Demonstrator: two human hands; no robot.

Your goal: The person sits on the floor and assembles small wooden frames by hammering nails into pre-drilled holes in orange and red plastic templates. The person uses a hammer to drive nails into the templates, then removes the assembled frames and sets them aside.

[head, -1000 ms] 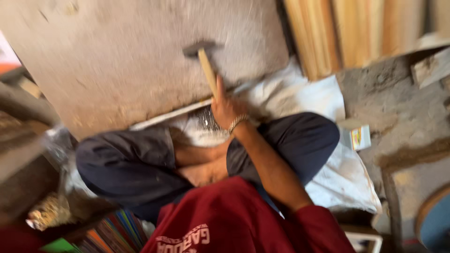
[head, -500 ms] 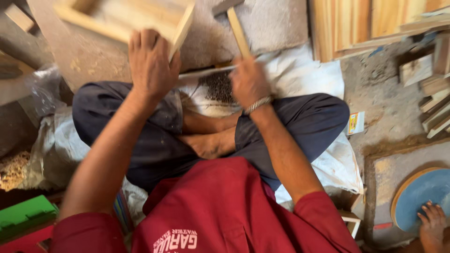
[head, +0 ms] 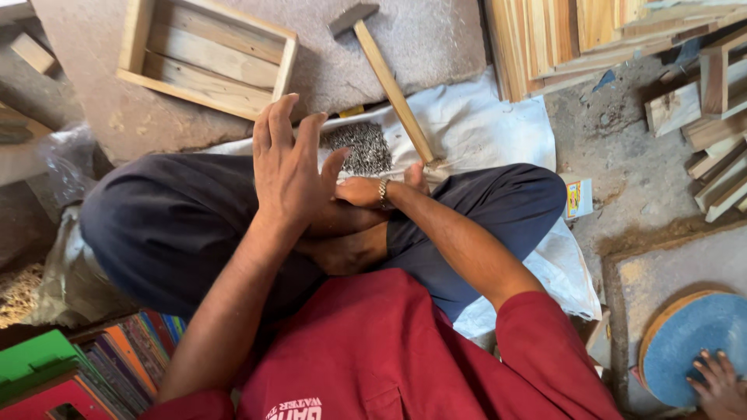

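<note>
Workshop floor of bare concrete and dust fills the view, with a person sitting cross-legged on a white sack (head: 498, 128) before a flat stone slab (head: 436, 39). At the far left, coloured boards (head: 47, 365) are stacked by the knee, and an open wooden frame (head: 206, 58) lies on the slab, up and to the left of the hands. Next comes the left hand (head: 288, 167), raised over the lap with fingers spread and straight, holding nothing; the frame lies just beyond its fingertips. Close to its right, the right hand (head: 359, 191) rests low by the ankles, its fingers mostly hidden behind the left hand, so I cannot tell whether it grips anything. A heap of small dark nails (head: 359, 148) sits on the sack directly above that hand, nearer to it than to the left. Further right, a hammer (head: 385, 74) lies unheld, head on the slab, handle slanting down and right toward the knee. Wooden slats (head: 560, 35) lean at the upper right, and another person's hand (head: 720, 381) touches a blue disc (head: 692, 334) in the bottom corner.
</note>
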